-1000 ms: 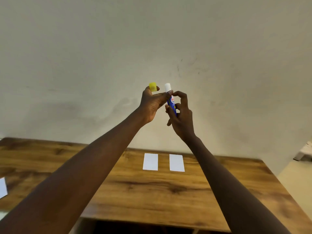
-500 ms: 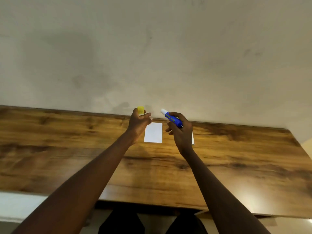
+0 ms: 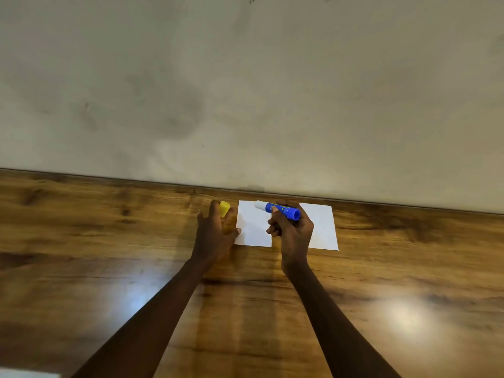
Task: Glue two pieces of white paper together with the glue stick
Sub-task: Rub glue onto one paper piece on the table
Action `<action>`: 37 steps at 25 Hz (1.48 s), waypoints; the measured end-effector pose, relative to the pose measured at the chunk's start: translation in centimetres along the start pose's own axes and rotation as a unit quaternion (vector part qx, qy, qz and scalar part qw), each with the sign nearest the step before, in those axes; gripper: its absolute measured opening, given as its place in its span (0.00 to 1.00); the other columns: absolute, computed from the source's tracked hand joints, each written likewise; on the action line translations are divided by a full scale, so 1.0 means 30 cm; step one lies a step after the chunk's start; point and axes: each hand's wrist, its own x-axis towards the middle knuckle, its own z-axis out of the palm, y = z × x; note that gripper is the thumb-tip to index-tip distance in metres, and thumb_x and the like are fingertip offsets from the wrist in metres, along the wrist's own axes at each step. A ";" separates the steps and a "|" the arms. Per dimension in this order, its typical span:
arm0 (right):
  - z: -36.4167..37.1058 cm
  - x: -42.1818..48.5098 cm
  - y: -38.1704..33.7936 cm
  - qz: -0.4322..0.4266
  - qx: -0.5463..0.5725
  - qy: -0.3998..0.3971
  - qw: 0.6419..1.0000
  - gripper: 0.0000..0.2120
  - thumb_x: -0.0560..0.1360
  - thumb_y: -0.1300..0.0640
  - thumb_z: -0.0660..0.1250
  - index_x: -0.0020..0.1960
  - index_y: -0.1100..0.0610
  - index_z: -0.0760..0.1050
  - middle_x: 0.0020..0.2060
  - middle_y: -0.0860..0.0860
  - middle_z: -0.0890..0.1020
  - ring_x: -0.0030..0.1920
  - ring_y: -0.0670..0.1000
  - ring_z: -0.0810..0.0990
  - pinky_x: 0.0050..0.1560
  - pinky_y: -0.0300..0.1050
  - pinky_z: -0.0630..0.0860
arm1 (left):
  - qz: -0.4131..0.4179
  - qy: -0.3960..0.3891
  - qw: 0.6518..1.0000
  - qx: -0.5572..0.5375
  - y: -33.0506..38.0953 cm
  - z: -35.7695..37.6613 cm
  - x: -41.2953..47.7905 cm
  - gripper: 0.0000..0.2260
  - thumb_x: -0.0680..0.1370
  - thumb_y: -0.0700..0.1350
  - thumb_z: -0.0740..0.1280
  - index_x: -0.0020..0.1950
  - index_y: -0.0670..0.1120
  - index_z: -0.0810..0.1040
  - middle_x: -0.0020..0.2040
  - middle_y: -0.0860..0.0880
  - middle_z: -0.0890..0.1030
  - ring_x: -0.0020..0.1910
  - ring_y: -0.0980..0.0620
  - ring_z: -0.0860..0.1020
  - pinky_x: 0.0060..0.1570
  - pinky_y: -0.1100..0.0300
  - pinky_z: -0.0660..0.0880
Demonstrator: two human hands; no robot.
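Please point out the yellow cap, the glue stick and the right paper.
yellow cap (image 3: 224,208): head view, its side wall.
glue stick (image 3: 286,210): head view, blue barrel.
right paper (image 3: 324,227): head view, bare middle.

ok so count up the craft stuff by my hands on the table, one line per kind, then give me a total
White paper pieces: 2, the left piece and the right piece
Blue glue stick: 1, uncapped, in the right hand
Yellow cap: 1, in the left hand
Total: 4

Glossy wood table (image 3: 381,309) — matt white paper (image 3: 252,227).
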 end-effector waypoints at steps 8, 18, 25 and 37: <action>0.020 0.012 0.031 0.025 0.039 0.035 0.998 0.07 0.73 0.64 0.63 0.51 0.58 0.73 0.30 0.55 0.77 0.23 0.43 0.75 0.26 0.32 0.73 | 0.107 -0.001 0.988 0.112 -0.050 0.025 0.007 0.29 0.71 0.49 0.70 0.66 0.41 0.61 0.65 0.40 0.71 0.66 0.42 0.68 0.73 0.46 0.46; 0.015 -0.073 0.066 0.110 0.106 0.101 0.983 0.02 0.72 0.63 0.65 0.42 0.60 0.72 0.18 0.45 0.74 0.20 0.43 0.71 0.23 0.32 0.70 | 0.203 0.100 0.949 0.220 0.000 0.101 -0.236 0.24 0.64 0.51 0.75 0.50 0.36 0.75 0.45 0.39 0.84 0.42 0.40 0.83 0.59 0.27 0.59; -0.028 -0.076 0.096 0.091 0.089 0.004 0.992 0.08 0.77 0.62 0.56 0.46 0.57 0.73 0.25 0.47 0.83 0.24 0.45 0.78 0.27 0.33 0.75 | 0.187 0.122 0.971 0.090 -0.043 0.096 -0.238 0.23 0.67 0.39 0.72 0.58 0.37 0.69 0.45 0.36 0.82 0.45 0.34 0.81 0.59 0.25 0.58; -0.043 -0.071 0.115 0.027 -0.043 -0.075 0.996 0.06 0.73 0.68 0.62 0.42 0.58 0.74 0.31 0.56 0.78 0.24 0.43 0.76 0.27 0.31 0.72 | 0.074 0.162 0.981 0.075 -0.073 0.111 -0.185 0.42 0.62 0.54 0.75 0.65 0.55 0.49 0.76 0.44 0.55 0.72 0.45 0.43 0.61 0.31 0.32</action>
